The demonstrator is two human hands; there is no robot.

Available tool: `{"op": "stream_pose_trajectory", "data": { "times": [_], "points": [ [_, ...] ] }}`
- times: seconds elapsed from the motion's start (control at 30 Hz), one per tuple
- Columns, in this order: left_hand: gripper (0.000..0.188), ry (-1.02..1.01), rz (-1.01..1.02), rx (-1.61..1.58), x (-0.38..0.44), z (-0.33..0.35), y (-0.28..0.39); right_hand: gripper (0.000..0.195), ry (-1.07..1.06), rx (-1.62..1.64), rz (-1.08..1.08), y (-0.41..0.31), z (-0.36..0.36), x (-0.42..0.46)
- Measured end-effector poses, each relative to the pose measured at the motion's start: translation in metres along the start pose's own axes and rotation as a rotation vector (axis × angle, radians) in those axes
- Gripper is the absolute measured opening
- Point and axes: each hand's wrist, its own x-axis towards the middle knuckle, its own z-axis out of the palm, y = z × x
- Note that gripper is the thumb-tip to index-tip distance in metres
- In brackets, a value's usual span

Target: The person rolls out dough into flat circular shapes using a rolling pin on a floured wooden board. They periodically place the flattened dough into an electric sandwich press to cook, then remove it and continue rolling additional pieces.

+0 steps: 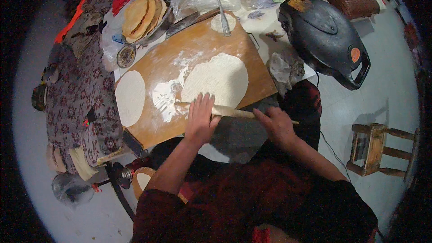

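A wooden rolling pin (233, 112) lies slantwise over the near edge of a large round sheet of dough (216, 77) on a floured wooden board (158, 60). My left hand (200, 116) presses on the pin's left part, its fingers stretched forward over the wood and its thumb on the near side. Around the right part of the pin, past the board's edge, my right hand (277, 125) is curled. A second flat dough sheet (130, 98) rests at the board's left end. Loose white flour (165, 98) is spread between the two sheets.
A metal spatula (222, 17) lies over a small dough round (216, 24) at the board's far end. Browned flatbreads (141, 18) fill a bowl beyond it, near a seed dish (126, 56). A black electric griddle (324, 33) stands right; a wooden stool (369, 148) is on the floor.
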Motion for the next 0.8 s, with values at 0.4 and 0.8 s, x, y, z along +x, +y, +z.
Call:
{"op": "stream_pose_trajectory", "data": {
  "times": [0.4,0.8],
  "points": [
    [0.061,0.177,0.079,0.14,0.131,-0.03,0.002,0.031,-0.099,0.303,0.445,0.013,0.02,0.049],
    [0.072,0.119,0.186,0.096,0.179,0.033,0.065,0.03,-0.073,0.601,0.639,0.026,0.02,0.026]
  ]
}}
